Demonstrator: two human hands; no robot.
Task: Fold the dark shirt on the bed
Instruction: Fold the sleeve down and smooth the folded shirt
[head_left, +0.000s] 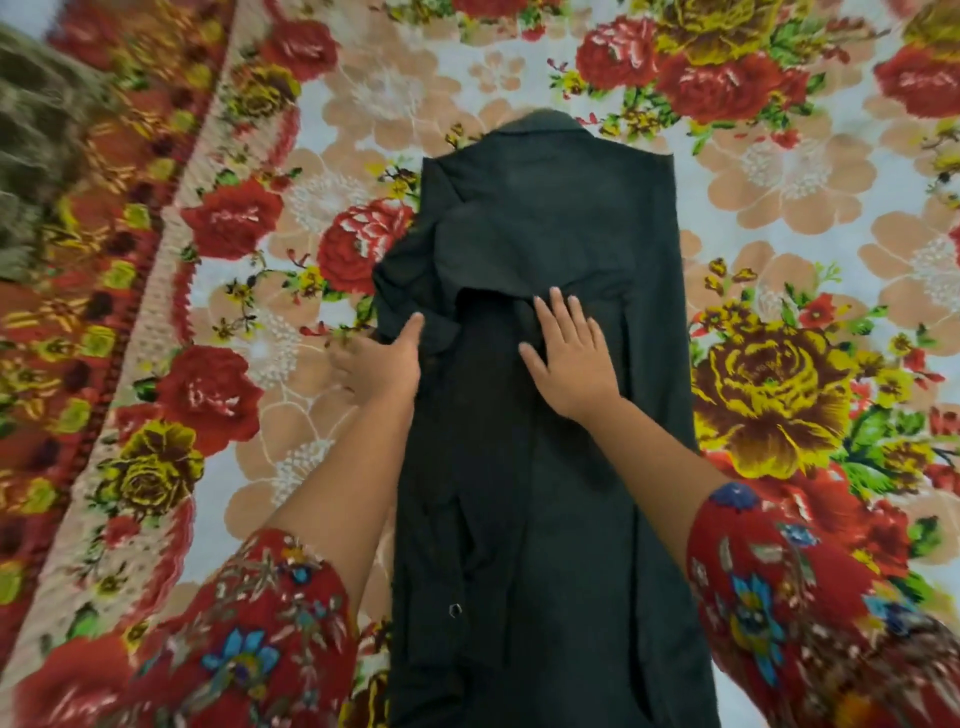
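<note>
**Step in hand (judged):** squaring the folded-in left side before the shirt is folded across its length.

**Position.** The dark shirt (545, 467) lies flat on the bed (779, 208) as a long narrow strip, with the collar (550, 124) at the end far beyond both grips. The strip passes under the right grip (569, 358) and lies just right of the left grip (379, 364).

**Grip state.**
- Right grip: released, fingers straight and spread, palm pressing the cloth.
- Left grip: released as far as can be seen. The thumb touches the shirt's left edge and the blurred fingers lie over the bedspread, holding nothing.

**Procedure.**
1. Use the right grip's palm as the anchor and do not lift it.
2. The folded flap (493, 249) just beyond both grips is bunched and bulges toward the left grip. Push this bulge inward until the left edge runs straight.
3. Smooth outward from the right grip toward the collar, then toward the hem.

**Caution.** The cloth will probably slide on the bedspread, so press down and do not drag.
</note>
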